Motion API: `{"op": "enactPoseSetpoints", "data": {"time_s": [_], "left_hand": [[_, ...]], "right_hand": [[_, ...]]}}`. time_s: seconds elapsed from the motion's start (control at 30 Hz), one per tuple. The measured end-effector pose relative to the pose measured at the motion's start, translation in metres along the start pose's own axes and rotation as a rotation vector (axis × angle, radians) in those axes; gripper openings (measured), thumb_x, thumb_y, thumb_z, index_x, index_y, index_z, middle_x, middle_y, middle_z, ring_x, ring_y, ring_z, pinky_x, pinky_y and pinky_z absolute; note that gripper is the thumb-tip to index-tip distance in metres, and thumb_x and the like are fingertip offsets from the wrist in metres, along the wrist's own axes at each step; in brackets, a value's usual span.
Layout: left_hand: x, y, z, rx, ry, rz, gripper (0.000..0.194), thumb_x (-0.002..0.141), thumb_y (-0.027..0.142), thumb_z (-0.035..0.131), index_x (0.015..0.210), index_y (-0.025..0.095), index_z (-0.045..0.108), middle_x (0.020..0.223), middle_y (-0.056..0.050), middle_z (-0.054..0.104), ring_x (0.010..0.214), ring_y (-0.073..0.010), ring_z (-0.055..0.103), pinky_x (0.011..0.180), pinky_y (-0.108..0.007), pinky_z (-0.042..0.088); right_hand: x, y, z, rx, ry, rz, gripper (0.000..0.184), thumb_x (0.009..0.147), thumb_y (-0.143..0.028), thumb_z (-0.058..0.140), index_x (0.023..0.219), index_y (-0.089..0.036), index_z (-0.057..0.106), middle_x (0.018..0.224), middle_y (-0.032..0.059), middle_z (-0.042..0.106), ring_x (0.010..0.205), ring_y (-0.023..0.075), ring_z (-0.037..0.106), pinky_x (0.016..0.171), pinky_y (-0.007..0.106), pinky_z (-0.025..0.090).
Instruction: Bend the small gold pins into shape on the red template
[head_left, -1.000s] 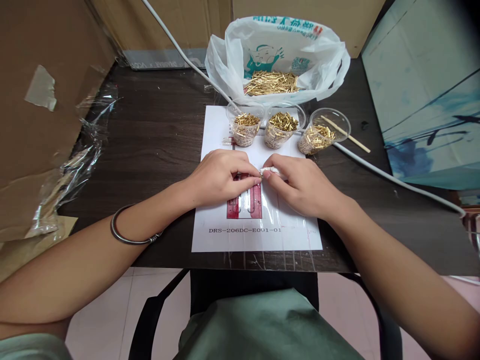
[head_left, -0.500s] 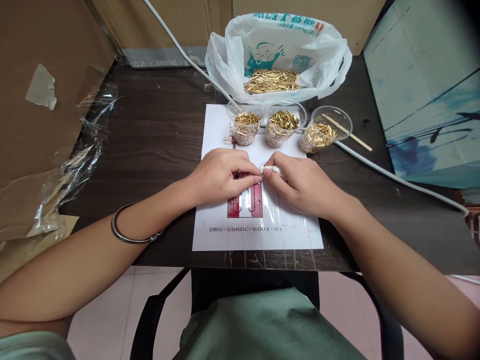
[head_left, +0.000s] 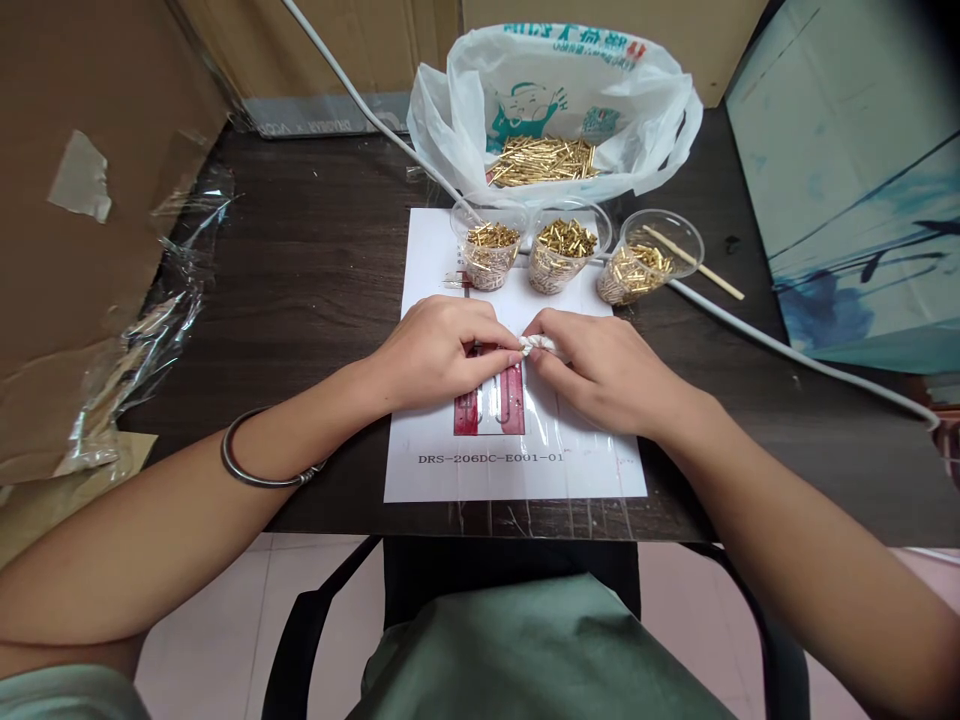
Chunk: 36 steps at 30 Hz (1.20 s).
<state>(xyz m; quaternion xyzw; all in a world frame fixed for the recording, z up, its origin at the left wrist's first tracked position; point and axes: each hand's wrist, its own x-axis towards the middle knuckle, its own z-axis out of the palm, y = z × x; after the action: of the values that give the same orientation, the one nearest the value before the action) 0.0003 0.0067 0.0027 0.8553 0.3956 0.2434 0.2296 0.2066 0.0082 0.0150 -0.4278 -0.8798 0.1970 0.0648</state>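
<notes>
The right hand (head_left: 600, 365) pinches a white wad (head_left: 537, 344) over the paper (head_left: 592, 470); at its nine o'clock, what the left hand (head_left: 442, 355) pinches I cannot tell. Cups (head_left: 506, 215) (head_left: 600, 235) (head_left: 682, 240) of gold pins (head_left: 566, 240) stand at eleven, one and two; a bag (head_left: 652, 120) at twelve holds longer pins (head_left: 544, 160).

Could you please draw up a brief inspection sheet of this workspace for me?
Surface: dark table, with a printed white sheet before the person.
Work items: white twisted piece between the hands; three clear cups of small gold-coloured pieces, the right one tilted; plastic bag behind, holding gold-coloured pins.
Clutter: stick by the right cup; crumpled clear film at left.
Left hand: fingertips together at the white piece's end; anything between them is too small to tell.
Right hand: pinches the white piece.
Cables: one white cable, passing the cups.
Surroundings: cardboard, painted panel, black chair.
</notes>
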Motion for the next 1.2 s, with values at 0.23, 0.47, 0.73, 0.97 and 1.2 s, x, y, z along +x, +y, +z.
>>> {"op": "enactPoseSetpoints", "data": {"time_s": [0.23, 0.47, 0.73, 0.97, 1.2], "left_hand": [[0.0007, 0.0001, -0.0006, 0.001, -0.008, 0.002, 0.018, 0.084, 0.027, 0.06, 0.084, 0.02, 0.077, 0.07, -0.002, 0.067, 0.065, -0.0127, 0.058, 0.062, -0.026, 0.043], [0.0003, 0.0005, -0.0002, -0.01, -0.004, -0.009, 0.018, 0.083, 0.026, 0.061, 0.083, 0.018, 0.077, 0.071, -0.003, 0.068, 0.065, -0.0132, 0.059, 0.062, -0.027, 0.043], [0.0001, -0.0018, -0.0002, 0.009, -0.005, -0.011, 0.018, 0.083, 0.027, 0.061, 0.084, 0.018, 0.077, 0.07, -0.002, 0.067, 0.065, -0.0131, 0.058, 0.062, -0.027, 0.043], [0.0, -0.0026, 0.0008, 0.012, -0.004, 0.017, 0.017, 0.083, 0.026, 0.061, 0.083, 0.018, 0.076, 0.069, -0.002, 0.066, 0.063, -0.012, 0.057, 0.061, -0.025, 0.043], [0.0002, -0.0031, 0.0019, 0.019, 0.004, 0.014, 0.017, 0.083, 0.026, 0.061, 0.083, 0.02, 0.076, 0.068, -0.001, 0.067, 0.063, -0.0121, 0.058, 0.061, -0.025, 0.043]], "right_hand": [[-0.0002, -0.0029, 0.0013, -0.098, -0.002, 0.005, 0.023, 0.093, -0.032, 0.036, 0.096, -0.018, 0.054, 0.084, 0.0046, 0.065, 0.071, 0.0193, 0.056, 0.061, 0.03, 0.029], [-0.0009, -0.0048, 0.0015, -0.079, 0.033, -0.027, 0.027, 0.087, -0.028, 0.044, 0.11, -0.018, 0.055, 0.099, 0.0066, 0.066, 0.084, 0.0226, 0.06, 0.066, 0.031, 0.034], [0.0002, -0.0047, 0.0021, -0.095, 0.077, -0.061, 0.013, 0.088, -0.021, 0.038, 0.085, -0.018, 0.05, 0.084, 0.0049, 0.053, 0.078, 0.018, 0.05, 0.068, 0.031, 0.035], [0.0019, -0.0054, 0.0082, -0.191, 0.098, -0.044, 0.011, 0.091, -0.023, 0.035, 0.084, -0.019, 0.043, 0.087, 0.0053, 0.051, 0.081, 0.019, 0.047, 0.068, 0.033, 0.033], [0.0003, -0.0079, 0.0064, -0.234, 0.079, -0.084, 0.012, 0.091, -0.025, 0.035, 0.087, -0.019, 0.046, 0.089, 0.0068, 0.054, 0.082, 0.0207, 0.049, 0.064, 0.033, 0.031]]}}
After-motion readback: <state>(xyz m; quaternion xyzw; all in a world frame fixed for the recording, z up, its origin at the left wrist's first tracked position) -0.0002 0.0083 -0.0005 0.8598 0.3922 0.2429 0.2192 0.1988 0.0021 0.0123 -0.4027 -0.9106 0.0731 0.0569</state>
